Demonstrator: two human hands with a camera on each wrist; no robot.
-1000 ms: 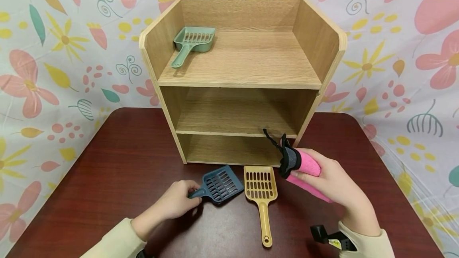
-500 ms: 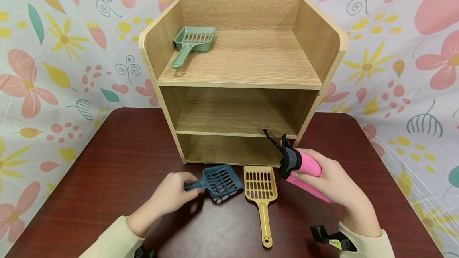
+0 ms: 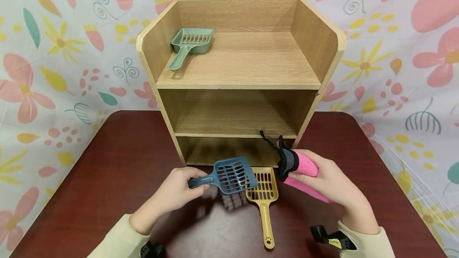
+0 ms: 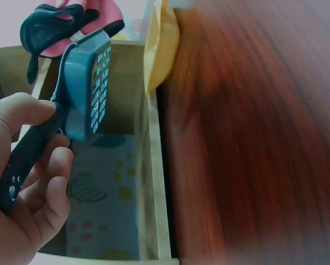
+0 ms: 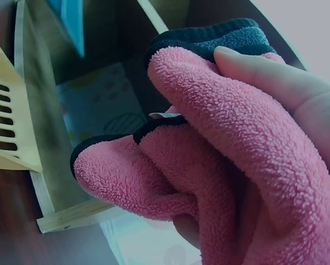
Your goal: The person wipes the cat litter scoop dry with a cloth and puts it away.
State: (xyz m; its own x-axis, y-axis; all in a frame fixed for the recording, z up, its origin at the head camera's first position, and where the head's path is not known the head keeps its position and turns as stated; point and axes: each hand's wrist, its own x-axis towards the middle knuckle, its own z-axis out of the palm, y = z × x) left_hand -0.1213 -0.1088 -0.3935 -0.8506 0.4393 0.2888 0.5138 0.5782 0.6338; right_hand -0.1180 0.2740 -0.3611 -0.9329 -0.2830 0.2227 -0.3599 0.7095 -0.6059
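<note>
A blue litter scoop with a slotted pan is held by its handle in my left hand. It hovers over the table, and its shadow falls below it. From the head view its pan overlaps the upper left corner of a yellow litter scoop, which lies on the table with its handle toward me. In the left wrist view, thumb and fingers curl round the blue scoop's handle. My right hand grips a folded pink fleecy cloth with black edging and a black cord; its underside is partly hidden.
A wooden shelf unit with several levels stands at the back of the dark red table. On its top level, at the left, sits a green litter scoop with a matching green tray. A flower-patterned cloth hangs behind.
My left hand has lifted the blue scoop off the table and shifted it right, toward the yellow scoop. The right hand and the pink cloth have stayed in place. The head view shifted slightly.
</note>
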